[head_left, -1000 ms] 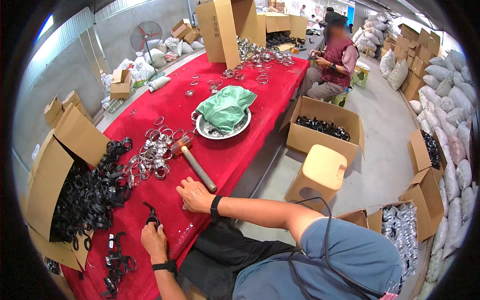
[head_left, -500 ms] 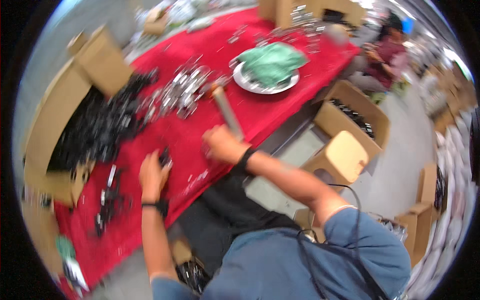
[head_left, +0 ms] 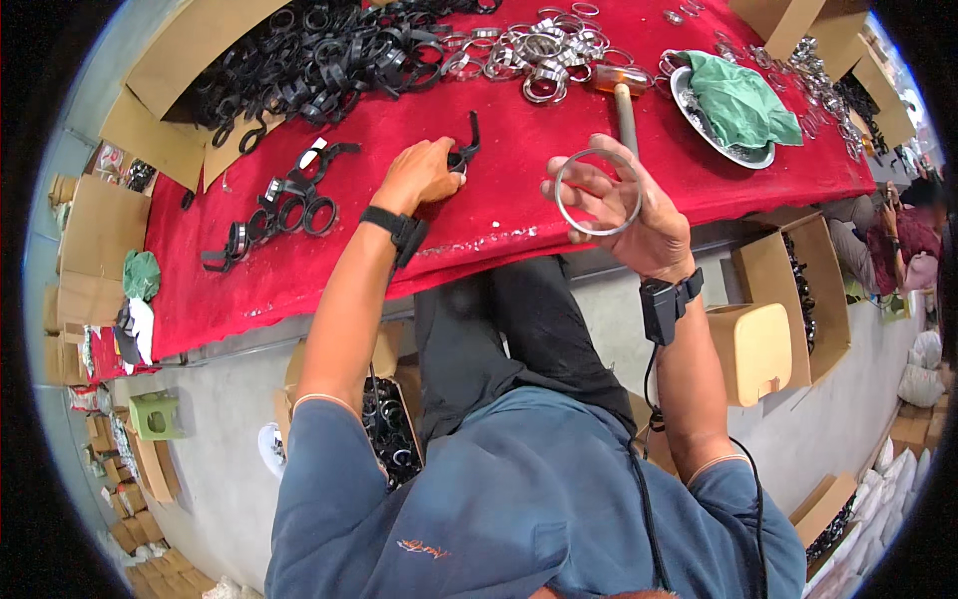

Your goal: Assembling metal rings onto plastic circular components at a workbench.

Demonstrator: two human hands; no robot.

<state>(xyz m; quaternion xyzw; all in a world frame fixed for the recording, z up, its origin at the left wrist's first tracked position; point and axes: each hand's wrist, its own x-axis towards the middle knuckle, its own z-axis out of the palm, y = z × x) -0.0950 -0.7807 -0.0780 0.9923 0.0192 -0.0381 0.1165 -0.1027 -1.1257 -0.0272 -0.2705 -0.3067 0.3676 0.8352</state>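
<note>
My left hand (head_left: 423,177) is closed on a black ring-shaped part (head_left: 457,160) at the table surface, its narrow strip pointing away from me; the fingers hide some of it. Palm up above the table's near edge, my right hand (head_left: 639,215) holds a thin, shiny ring (head_left: 558,204), with fingers visible through the middle. Several joined black ring parts (head_left: 289,207) lie left of my left hand. Beyond my right hand rests a mallet (head_left: 626,115) with an amber-coloured head. A heap of silvery rings (head_left: 544,50) sits farther off.
Black parts (head_left: 329,55) spill from a cardboard box on the red-covered table (head_left: 499,110). At right, a metal plate (head_left: 714,135) carries a green cloth (head_left: 733,100). A beige stool (head_left: 750,354) and an open carton (head_left: 828,299) stand below. Another person (head_left: 913,235) sits far right.
My view has swung, and the table now lies straight ahead. My right hand has turned palm up, with the thin ring plainly visible. My left hand remains at a black part on the table.
</note>
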